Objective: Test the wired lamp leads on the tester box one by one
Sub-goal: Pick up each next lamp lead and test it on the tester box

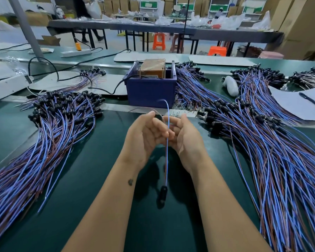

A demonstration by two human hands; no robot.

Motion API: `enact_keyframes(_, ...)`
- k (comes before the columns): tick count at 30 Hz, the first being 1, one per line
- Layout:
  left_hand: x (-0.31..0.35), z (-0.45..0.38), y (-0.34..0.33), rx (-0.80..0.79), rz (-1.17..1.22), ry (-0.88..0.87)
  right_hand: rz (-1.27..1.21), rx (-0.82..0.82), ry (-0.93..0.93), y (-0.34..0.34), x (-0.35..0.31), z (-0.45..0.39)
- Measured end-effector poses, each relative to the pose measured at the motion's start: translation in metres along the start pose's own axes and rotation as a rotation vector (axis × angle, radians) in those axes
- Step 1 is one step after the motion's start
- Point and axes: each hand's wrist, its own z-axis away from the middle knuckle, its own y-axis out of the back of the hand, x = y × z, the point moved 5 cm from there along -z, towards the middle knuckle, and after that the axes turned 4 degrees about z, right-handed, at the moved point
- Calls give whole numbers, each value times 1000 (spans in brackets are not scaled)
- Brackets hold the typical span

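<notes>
While a single lamp lead (168, 122) is held upright between the two hands, its black lamp holder (162, 194) hangs below the wrists over the green belt (98, 179), and its free wire ends arc toward the tester box (151, 88) without touching it. The left hand (144, 137) and the right hand (185, 138) are brought close together, fingers curled loosely around the blue and brown wires; whether the lead is pinched by one hand or by both cannot be told. The tester box is placed just beyond the hands, at the far edge of the belt. A large pile of leads (44, 135) is laid out to the left and a larger one (262, 142) to the right. Which pile has been tested is not shown, so progress cannot be fixed; much work is judged to remain.
</notes>
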Motion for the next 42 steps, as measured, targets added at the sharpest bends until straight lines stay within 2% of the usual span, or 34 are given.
enact_keyframes(5, -14, 0, 2, 103, -343, 205, -8, 30, 49, 3, -3, 1)
enact_keyframes(9, -17, 1, 3, 161, -480, 171, 36, 112, 124, 6, -6, 3)
enact_keyframes(11, -12, 0, 10, 263, -523, 113, 81, 182, 167, 10, -8, 4)
enact_keyframes(13, -6, 0, 21, 374, -535, 53, 100, 216, 197, 13, -9, 4)
enact_keyframes(15, -4, 1, 26, 407, -512, 30, 105, 201, 221, 12, -10, 5)
enact_keyframes(20, -6, 1, 19, 298, -523, 7, 254, 87, 248, -5, -7, 7)
enact_keyframes(30, -5, -1, 19, 344, -462, -56, 366, 15, 280, -16, -5, 9)
enact_keyframes(34, -4, -3, 25, 422, -460, -97, 430, 76, 289, -13, -6, 9)
enact_keyframes(42, 7, -1, 52, 537, -625, -144, 414, 228, 294, -1, -6, 7)
